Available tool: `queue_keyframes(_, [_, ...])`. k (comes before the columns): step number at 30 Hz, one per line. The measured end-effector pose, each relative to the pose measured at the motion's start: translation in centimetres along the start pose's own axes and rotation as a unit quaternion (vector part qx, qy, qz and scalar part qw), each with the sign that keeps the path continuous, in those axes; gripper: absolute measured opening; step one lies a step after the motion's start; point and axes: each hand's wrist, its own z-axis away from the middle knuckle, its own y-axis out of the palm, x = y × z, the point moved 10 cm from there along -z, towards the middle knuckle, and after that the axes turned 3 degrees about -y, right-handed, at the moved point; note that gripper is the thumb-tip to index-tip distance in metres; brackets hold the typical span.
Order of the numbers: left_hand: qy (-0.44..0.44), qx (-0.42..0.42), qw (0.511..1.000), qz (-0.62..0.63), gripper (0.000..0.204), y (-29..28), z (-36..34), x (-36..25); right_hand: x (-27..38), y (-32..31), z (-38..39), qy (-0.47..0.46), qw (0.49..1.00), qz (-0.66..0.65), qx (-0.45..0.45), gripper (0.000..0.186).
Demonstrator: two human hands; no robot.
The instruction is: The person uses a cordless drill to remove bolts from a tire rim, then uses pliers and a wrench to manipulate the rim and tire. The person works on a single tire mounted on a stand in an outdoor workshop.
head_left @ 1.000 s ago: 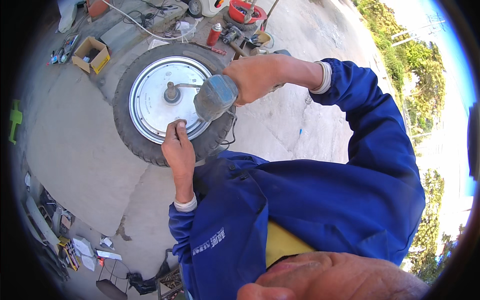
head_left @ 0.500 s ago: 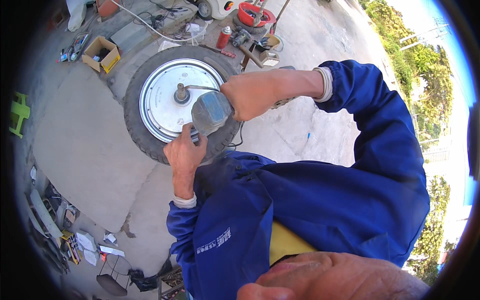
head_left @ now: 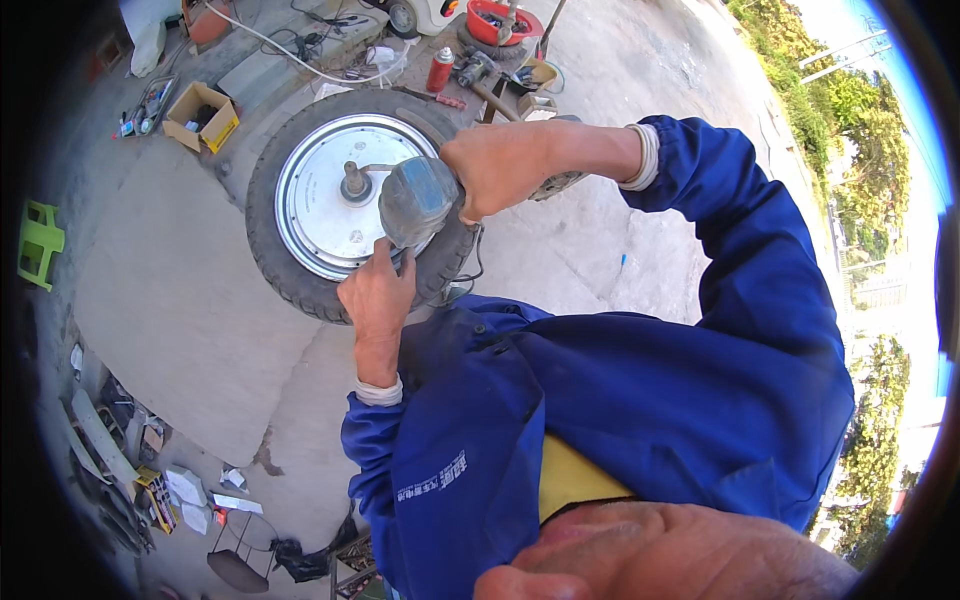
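Observation:
A wheel with a black tyre (head_left: 275, 235) and a silver hub (head_left: 318, 205) lies flat in front of me, a threaded axle (head_left: 354, 183) standing up from its middle. My right hand (head_left: 500, 170) is closed around a power driver (head_left: 418, 200) with a grey and blue body, held over the near right part of the hub rim. The driver's working end is hidden beneath its body. Against the rim, just below the driver, my left hand (head_left: 380, 295) has its thumb and forefinger bent together. Whatever they pinch is too covered to make out.
Beyond the tyre are a red spray can (head_left: 441, 70), a hammer (head_left: 490, 95) and a red basin (head_left: 500, 22). An open cardboard box (head_left: 200, 117) stands at the far left, a green stool (head_left: 40, 243) at the left edge. Scrap parts (head_left: 110, 440) lie at the near left.
The driver has shifted slightly away from me over the rim, still in my right hand. My left fingers have moved a little to the right along the rim. The view has tilted slightly.

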Motion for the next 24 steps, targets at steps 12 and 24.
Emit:
queue_keyframes(12, [0.043,-0.066,0.997,-0.017,0.02,-1.6,-1.3,-1.6,-6.4,3.5,5.1,-0.059,0.941,-0.317,-0.105,0.042])
queue_keyframes(24, [0.162,0.013,0.986,0.034,0.023,-3.7,-4.5,-12.8,-16.8,15.4,12.6,-0.078,0.741,-0.647,-0.158,0.03])
